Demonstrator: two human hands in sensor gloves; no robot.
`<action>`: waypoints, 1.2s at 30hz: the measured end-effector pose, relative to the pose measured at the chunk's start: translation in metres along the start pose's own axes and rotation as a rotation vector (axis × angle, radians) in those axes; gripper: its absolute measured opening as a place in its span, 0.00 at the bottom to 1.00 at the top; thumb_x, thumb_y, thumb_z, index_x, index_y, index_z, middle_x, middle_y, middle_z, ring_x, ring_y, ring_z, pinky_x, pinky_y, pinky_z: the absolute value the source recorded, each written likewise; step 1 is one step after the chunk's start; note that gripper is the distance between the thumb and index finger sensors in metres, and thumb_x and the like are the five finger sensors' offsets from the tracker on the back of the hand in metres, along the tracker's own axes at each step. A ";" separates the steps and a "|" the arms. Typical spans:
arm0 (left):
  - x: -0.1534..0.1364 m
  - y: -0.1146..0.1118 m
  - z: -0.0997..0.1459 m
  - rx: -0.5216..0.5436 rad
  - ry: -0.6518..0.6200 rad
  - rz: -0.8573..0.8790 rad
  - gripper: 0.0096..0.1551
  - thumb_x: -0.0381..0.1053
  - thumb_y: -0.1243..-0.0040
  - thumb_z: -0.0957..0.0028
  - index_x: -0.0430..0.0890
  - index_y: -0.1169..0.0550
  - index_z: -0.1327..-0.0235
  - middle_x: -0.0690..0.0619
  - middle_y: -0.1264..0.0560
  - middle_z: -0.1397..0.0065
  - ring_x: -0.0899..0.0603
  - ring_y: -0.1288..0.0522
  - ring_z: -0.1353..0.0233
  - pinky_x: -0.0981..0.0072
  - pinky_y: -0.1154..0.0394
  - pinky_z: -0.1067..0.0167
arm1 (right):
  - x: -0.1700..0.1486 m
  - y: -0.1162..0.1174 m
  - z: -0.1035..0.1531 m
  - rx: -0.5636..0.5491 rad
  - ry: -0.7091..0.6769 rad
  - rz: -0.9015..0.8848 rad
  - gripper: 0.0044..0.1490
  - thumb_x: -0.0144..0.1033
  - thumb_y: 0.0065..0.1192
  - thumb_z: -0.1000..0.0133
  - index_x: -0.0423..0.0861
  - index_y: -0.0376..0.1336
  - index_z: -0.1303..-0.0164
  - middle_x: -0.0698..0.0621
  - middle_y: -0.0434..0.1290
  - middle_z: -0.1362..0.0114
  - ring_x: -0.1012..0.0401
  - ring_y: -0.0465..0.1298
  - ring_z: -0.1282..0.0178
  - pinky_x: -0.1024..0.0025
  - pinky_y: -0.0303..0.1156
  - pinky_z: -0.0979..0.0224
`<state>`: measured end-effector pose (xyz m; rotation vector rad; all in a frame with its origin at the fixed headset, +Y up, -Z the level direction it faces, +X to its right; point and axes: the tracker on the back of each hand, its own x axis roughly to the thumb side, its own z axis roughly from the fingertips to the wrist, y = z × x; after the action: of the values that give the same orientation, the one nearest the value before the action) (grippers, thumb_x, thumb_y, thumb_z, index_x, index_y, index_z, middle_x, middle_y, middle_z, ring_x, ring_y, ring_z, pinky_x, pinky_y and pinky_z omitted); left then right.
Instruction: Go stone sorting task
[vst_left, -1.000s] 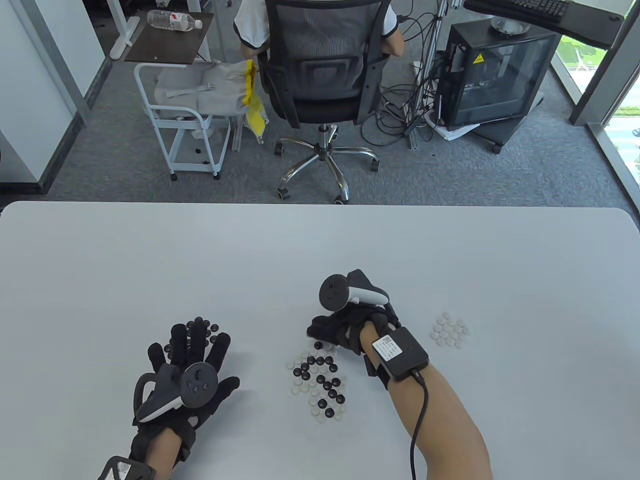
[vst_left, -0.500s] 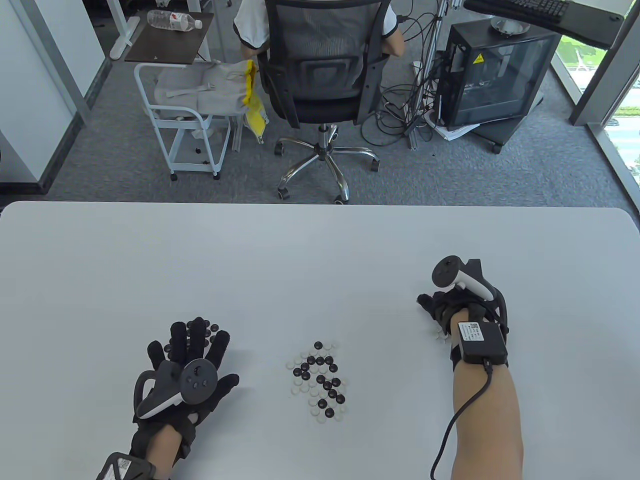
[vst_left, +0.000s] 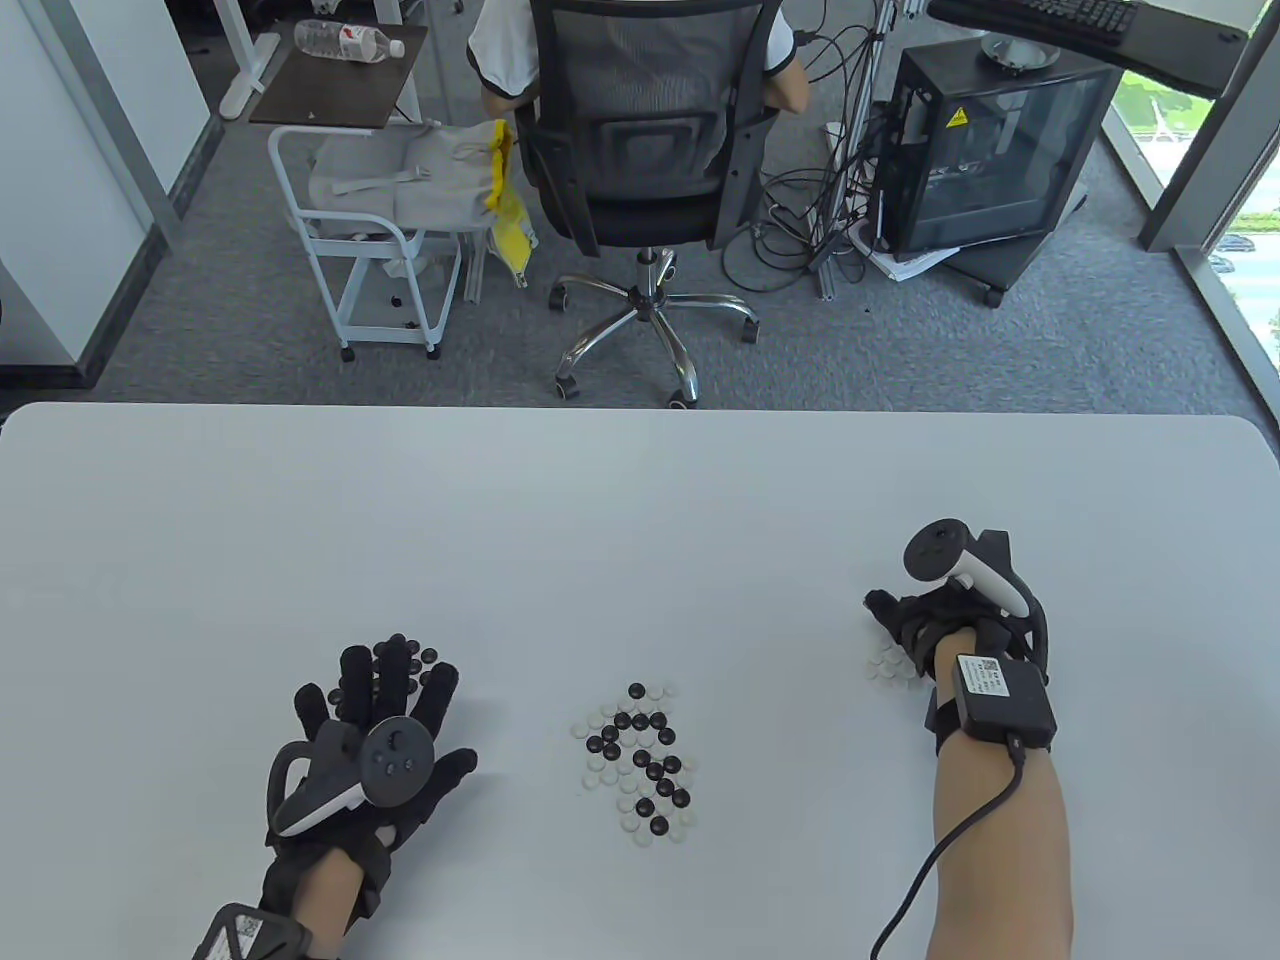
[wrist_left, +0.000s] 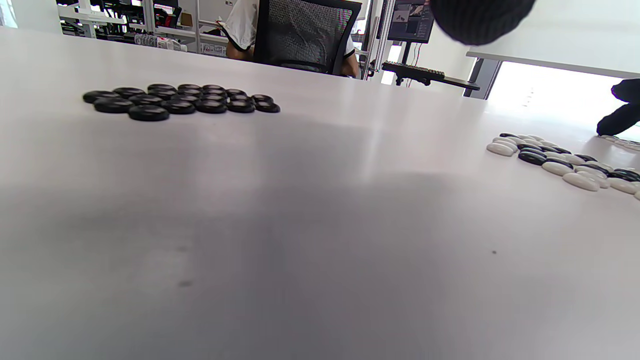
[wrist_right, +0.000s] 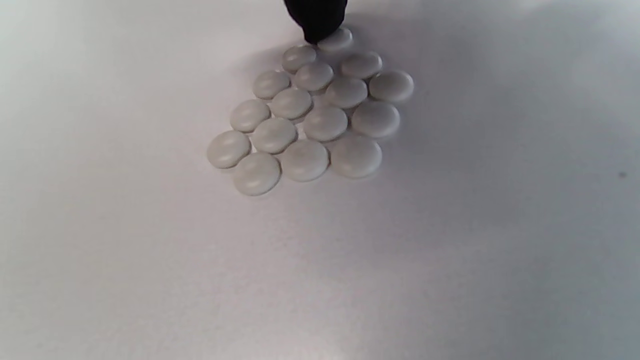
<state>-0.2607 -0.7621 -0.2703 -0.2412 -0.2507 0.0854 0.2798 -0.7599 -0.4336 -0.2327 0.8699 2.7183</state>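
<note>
Right grip (vst_left: 915, 625): my right hand, fingers bent down over the white stone cluster (wrist_right: 312, 112); the right wrist view shows one fingertip (wrist_right: 316, 17) touching the cluster's far stone. I cannot tell whether anything is pinched.

Left grip (vst_left: 385, 700): my left hand, fingers straight and spread, lying flat on the tabletop (vst_left: 640, 500), holding nothing. Its fingertips reach among the black stone cluster (wrist_left: 180, 99).

White stone cluster: tight patch, stones side by side, right side of the tabletop, beneath the right hand.

Black stone cluster: tight patch, left side of the tabletop, at the left fingertips.

Mixed pile (vst_left: 640, 762): black and white stones together, between the two hands, apart from both clusters.

Beyond the tabletop: an office chair (vst_left: 645, 150) with a person seated, a white cart (vst_left: 375, 250), a computer case (vst_left: 985, 150).
</note>
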 end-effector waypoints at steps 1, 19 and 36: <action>-0.001 0.000 0.000 -0.003 0.002 0.001 0.50 0.69 0.59 0.37 0.50 0.60 0.12 0.33 0.77 0.16 0.23 0.81 0.24 0.14 0.75 0.45 | 0.001 -0.001 0.001 0.000 0.000 0.003 0.49 0.55 0.36 0.35 0.32 0.58 0.14 0.17 0.34 0.16 0.21 0.27 0.24 0.10 0.30 0.36; -0.001 -0.003 -0.001 -0.004 -0.001 -0.002 0.50 0.69 0.59 0.37 0.50 0.60 0.12 0.33 0.77 0.17 0.23 0.81 0.24 0.14 0.75 0.45 | 0.180 0.054 0.055 0.236 -0.626 0.316 0.46 0.55 0.40 0.34 0.36 0.62 0.16 0.20 0.35 0.14 0.22 0.27 0.23 0.10 0.32 0.34; -0.003 -0.002 0.001 0.018 -0.005 0.017 0.50 0.69 0.58 0.37 0.50 0.60 0.12 0.33 0.77 0.17 0.23 0.81 0.24 0.14 0.75 0.45 | 0.139 0.048 0.013 0.168 -0.366 0.261 0.46 0.55 0.39 0.34 0.38 0.56 0.12 0.19 0.32 0.16 0.22 0.26 0.24 0.10 0.30 0.35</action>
<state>-0.2638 -0.7643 -0.2697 -0.2255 -0.2529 0.1047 0.1323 -0.7601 -0.4292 0.4288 1.0682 2.7629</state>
